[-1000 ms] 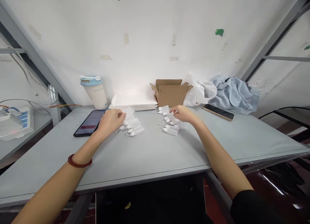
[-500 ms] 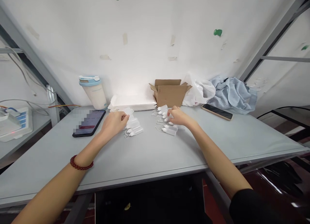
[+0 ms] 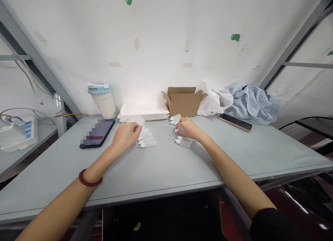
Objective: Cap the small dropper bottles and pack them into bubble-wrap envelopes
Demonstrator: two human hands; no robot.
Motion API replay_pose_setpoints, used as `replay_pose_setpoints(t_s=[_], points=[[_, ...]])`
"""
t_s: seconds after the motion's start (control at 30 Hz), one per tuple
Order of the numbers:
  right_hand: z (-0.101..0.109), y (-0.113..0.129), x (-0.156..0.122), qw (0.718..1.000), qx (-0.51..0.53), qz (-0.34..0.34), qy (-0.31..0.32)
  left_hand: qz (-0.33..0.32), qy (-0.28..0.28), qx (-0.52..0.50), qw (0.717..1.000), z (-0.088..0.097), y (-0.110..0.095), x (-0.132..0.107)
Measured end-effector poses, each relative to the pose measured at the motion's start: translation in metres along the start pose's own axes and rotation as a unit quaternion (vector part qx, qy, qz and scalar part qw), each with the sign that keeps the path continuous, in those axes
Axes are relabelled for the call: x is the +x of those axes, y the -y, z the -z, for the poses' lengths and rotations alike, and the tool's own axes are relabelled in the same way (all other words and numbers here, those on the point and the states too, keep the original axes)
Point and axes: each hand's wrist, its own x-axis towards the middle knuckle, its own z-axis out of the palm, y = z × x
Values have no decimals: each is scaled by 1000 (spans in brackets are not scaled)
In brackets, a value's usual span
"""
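At the far left, on a lower side surface, I note a power strip [image 3: 24, 131] with cables about it. On the table [image 3: 166, 168], a black-edged phone [image 3: 101, 131] lies flat, screen lit and partly masked by pixel blocks. A blue-lidded cup [image 3: 105, 104] stands behind it. My left wrist bears a red bracelet [image 3: 90, 178]. My left hand [image 3: 126, 135] is curled, thumb close to the forefinger, at the left edge of the left bottles [image 3: 147, 142]; I cannot tell whether it grips one. These lie on their sides in a close group, tips pointing left. Behind them a stack of white sheets [image 3: 145, 110] lies against the wall. Next is an open carton [image 3: 183, 106]. In front of it lie the right bottles [image 3: 184, 142], tips also to the left, some with thin loops. My right hand [image 3: 189, 129] is over this group, fingers bent down among them; whether it grips any I cannot tell. Further right: a white bag [image 3: 215, 99], a second phone [image 3: 235, 122], face dark, and a crumpled blue cloth [image 3: 251, 104].
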Motion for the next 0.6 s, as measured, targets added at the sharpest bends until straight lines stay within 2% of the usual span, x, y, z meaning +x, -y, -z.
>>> replay_pose_setpoints(t_s=[0.17, 0.37, 0.47, 0.6], points=[[1, -2, 2, 996, 36, 36, -76, -26, -13, -14, 999, -3, -6, -4], [-1, 16, -2, 975, 75, 116, -172, -77, 32, -107, 991, -14, -11, -8], [-6, 31, -6, 964, 68, 172, -189, -115, 43, -125, 985, -17, -13, -10], [-11, 43, -9, 957, 69, 216, -181, -146, 35, -128, 980, -18, -13, -11]])
